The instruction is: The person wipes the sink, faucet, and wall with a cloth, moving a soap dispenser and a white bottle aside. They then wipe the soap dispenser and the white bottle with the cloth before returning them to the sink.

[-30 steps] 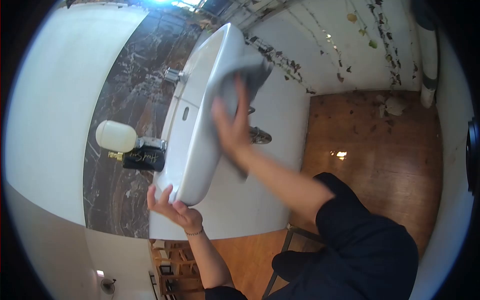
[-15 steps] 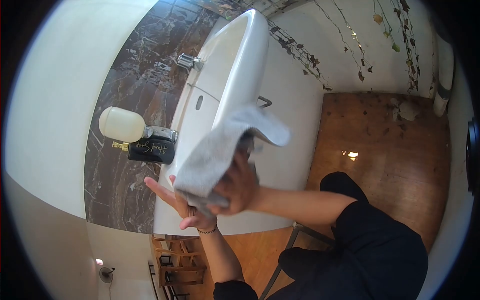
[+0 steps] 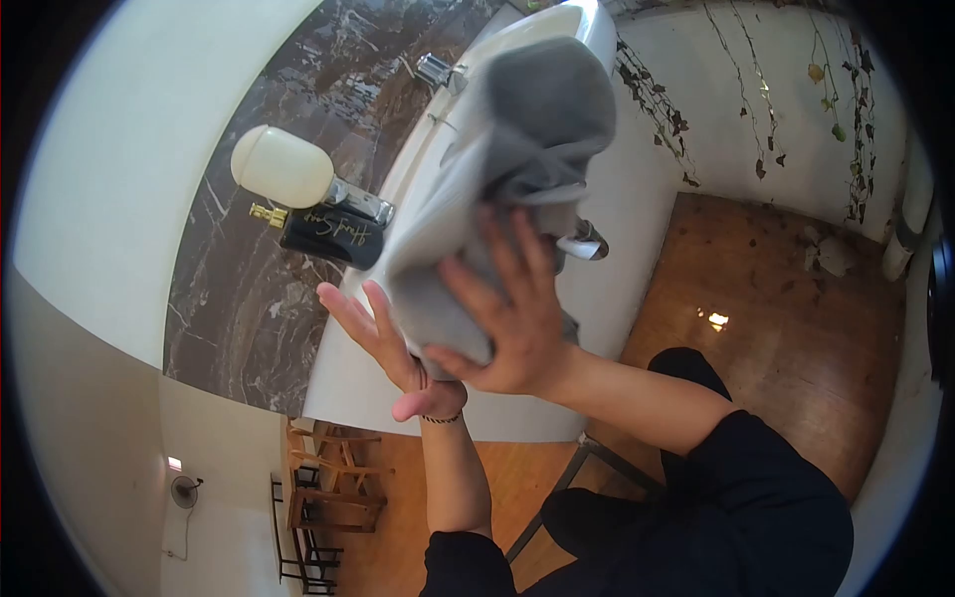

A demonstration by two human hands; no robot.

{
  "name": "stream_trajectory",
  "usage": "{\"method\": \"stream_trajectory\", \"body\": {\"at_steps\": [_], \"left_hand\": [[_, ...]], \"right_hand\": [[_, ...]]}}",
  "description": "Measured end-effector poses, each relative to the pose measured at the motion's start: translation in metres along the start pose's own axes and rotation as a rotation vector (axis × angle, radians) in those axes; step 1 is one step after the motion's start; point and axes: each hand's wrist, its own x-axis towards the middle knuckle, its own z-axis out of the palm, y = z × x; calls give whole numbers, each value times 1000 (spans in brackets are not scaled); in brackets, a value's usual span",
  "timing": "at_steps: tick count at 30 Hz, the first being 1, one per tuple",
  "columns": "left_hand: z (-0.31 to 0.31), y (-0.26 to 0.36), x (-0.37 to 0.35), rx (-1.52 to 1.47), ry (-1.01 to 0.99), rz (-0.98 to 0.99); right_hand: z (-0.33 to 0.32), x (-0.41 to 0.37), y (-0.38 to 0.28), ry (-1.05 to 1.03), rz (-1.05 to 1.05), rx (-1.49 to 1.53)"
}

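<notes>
A grey cloth (image 3: 438,284) is bunched in front of me over the white sink (image 3: 373,353), its far end flung up and blurred. My right hand (image 3: 522,328) has hold of the cloth from above, fingers spread and pressed into its folds. Against the cloth's near edge is my left hand (image 3: 398,358), palm turned up, fingers stretched and thumb apart. Part of the left palm is hidden under the cloth. Beside the right hand, a small shiny dark-and-white piece (image 3: 585,242) sticks out past the cloth. A dark bracelet (image 3: 441,418) circles my left wrist.
A black hand soap bottle (image 3: 333,237) stands by a chrome fitting with a cream rounded top (image 3: 284,164). Another chrome tap (image 3: 438,75) sits farther along the sink. Marble tiles (image 3: 239,298) line the wall. Wooden chairs (image 3: 333,478) and a metal frame leg (image 3: 547,497) are below.
The cloth has swung up and away, covering more of the basin. My right hand has spread its fingers over it. My left hand has shifted slightly right, and the view has tilted.
</notes>
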Motion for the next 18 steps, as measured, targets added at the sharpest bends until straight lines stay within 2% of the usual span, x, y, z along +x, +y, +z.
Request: {"method": "stream_trajectory", "body": {"at_steps": [4,7,9,11,13,15,16,18], "left_hand": [[-4,-1,4,-4,-39,57],[-2,4,4,22,-43,56],[-4,7,0,21,-21,31],[6,2,6,2,17,39],[11,-8,2,-192,68,51],[5,-7,-3,-272,74,43],[1,-3,0,-153,29,43],[-7,2,3,-4,-55,51]], "right_hand": [[-8,17,34,-9,-133,31],[-18,54,110,272,318,115],[-9,44,112,312,364,216],[-6,18,55,152,71,125],[1,-10,9,-11,-135,49],[-1,-11,14,-9,-184,52],[-2,-8,23,-5,-248,51],[-4,5,62,50,-181,79]]}}
